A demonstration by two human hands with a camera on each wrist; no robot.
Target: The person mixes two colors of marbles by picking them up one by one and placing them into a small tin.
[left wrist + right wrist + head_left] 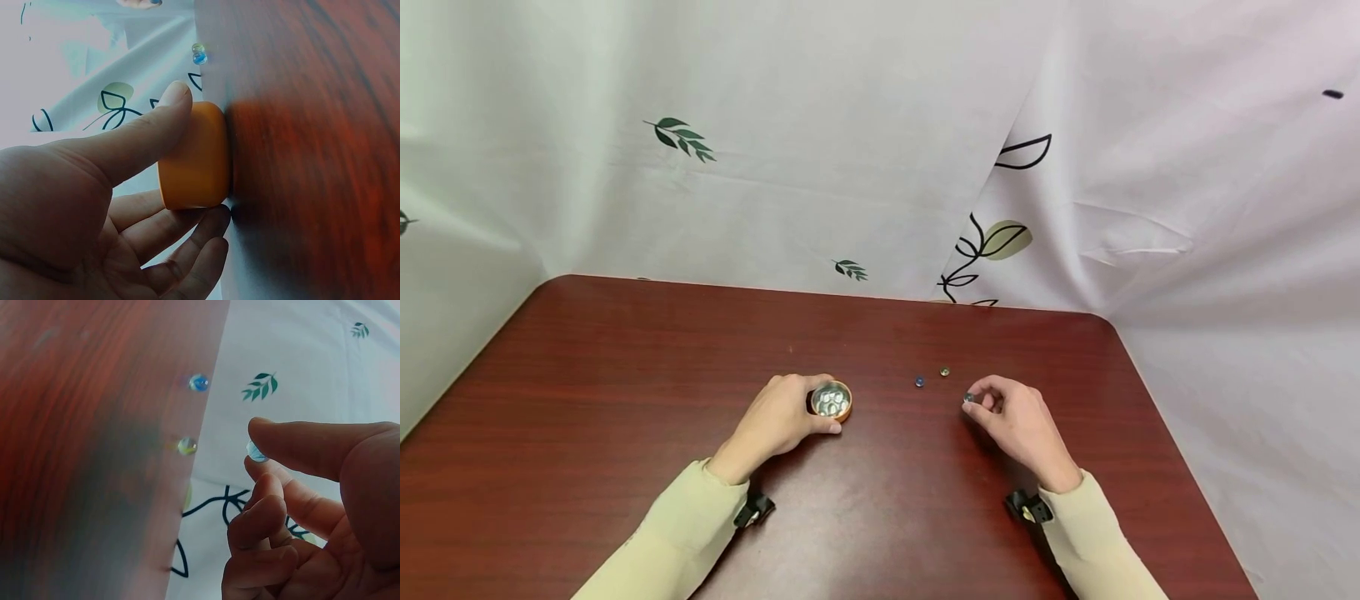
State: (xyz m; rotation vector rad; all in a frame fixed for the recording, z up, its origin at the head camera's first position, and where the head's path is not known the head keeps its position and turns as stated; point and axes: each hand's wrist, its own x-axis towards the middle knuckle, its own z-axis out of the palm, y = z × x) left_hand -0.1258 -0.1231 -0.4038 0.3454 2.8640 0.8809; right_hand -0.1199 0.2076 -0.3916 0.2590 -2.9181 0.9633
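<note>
My left hand (786, 411) grips a small round orange cup (199, 159), its thumb on the near side and fingers round the far side. The cup stands upright on the table, and several clear marbles (831, 400) lie inside it. Off to the right, my right hand (1018, 421) pinches a light blue glass marble (255, 451) between thumb and index finger, raised off the tabletop. Between the two hands, a blue marble (920, 382) and a yellow-green marble (945, 372) rest on the table, touching neither hand.
The dark red wooden table (625, 358) has rounded far corners. A white cloth (820, 150) printed with leaves hangs behind it and at the sides. Each wrist wears a small black camera mount, such as the one by the left sleeve (677, 521).
</note>
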